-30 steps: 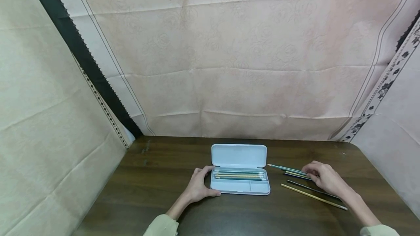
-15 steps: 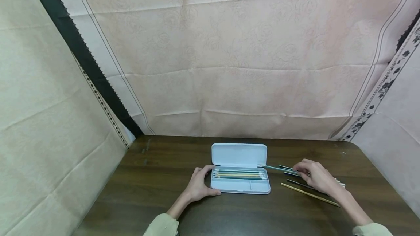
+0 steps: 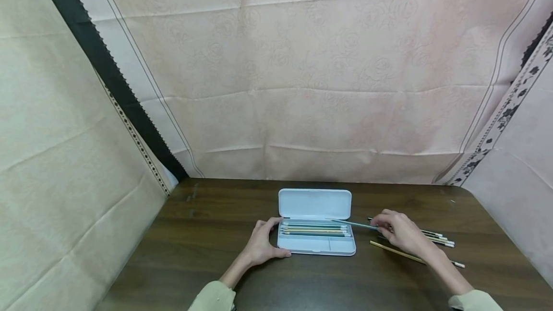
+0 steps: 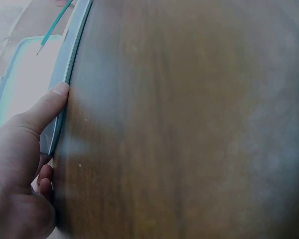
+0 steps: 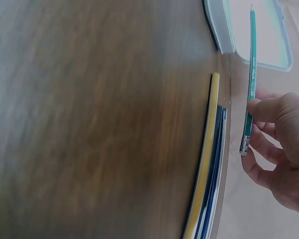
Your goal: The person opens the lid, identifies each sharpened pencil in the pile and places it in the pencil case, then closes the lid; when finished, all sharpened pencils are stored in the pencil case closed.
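Observation:
A light-blue pencil case (image 3: 314, 204) lies with its lid raised on the dark table; several pencils (image 3: 315, 230) lie side by side in its long compartment. My left hand (image 3: 260, 247) grips the case's left end, its thumb (image 4: 52, 102) on the near edge and its fingers toward the back corner. In my right hand (image 3: 402, 232), thumb and fingers pinch a green pencil (image 5: 252, 59) near its eraser end. That pencil's point reaches left over the case's back right part, near the hinge.
Right of the case lie several loose pencils: a yellow pencil (image 3: 390, 249) nearest the front and others (image 3: 440, 240) partly hidden beneath the right hand and forearm. Fabric hangings (image 3: 319, 85) rise behind and along both sides of the brown wooden table (image 3: 207, 234).
My right hand has moved left with the green pencil, bringing its point from beside the case to over it. Other loose pencils stay on the table. The left hand keeps its place.

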`<act>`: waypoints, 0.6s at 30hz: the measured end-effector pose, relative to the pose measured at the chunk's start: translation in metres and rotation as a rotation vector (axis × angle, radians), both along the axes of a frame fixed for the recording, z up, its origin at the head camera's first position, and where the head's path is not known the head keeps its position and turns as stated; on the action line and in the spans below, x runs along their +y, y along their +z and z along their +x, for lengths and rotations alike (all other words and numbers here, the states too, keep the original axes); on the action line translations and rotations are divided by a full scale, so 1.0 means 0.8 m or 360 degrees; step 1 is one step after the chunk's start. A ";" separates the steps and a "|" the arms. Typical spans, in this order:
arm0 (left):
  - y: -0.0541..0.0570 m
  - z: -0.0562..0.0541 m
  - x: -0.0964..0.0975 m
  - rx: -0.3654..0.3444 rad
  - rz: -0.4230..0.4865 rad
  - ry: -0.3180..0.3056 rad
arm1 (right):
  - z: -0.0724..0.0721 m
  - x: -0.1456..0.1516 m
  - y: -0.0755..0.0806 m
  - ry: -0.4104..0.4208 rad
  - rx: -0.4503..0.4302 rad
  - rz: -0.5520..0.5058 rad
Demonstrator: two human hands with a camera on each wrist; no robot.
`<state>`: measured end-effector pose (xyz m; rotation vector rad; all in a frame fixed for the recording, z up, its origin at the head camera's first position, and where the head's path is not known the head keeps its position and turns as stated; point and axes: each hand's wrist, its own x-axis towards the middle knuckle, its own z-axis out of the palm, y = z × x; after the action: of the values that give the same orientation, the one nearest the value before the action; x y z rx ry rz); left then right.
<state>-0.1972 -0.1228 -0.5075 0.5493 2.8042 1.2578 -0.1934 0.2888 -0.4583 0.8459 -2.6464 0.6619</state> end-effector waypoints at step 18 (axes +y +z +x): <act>0.000 0.000 0.000 -0.0012 0.0004 0.0006 | -0.008 -0.042 -0.004 0.0094 -0.0041 -0.0006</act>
<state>-0.1972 -0.1228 -0.5078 0.5386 2.7992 1.2615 -0.1995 0.2553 -0.4619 0.9242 -2.6511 0.6964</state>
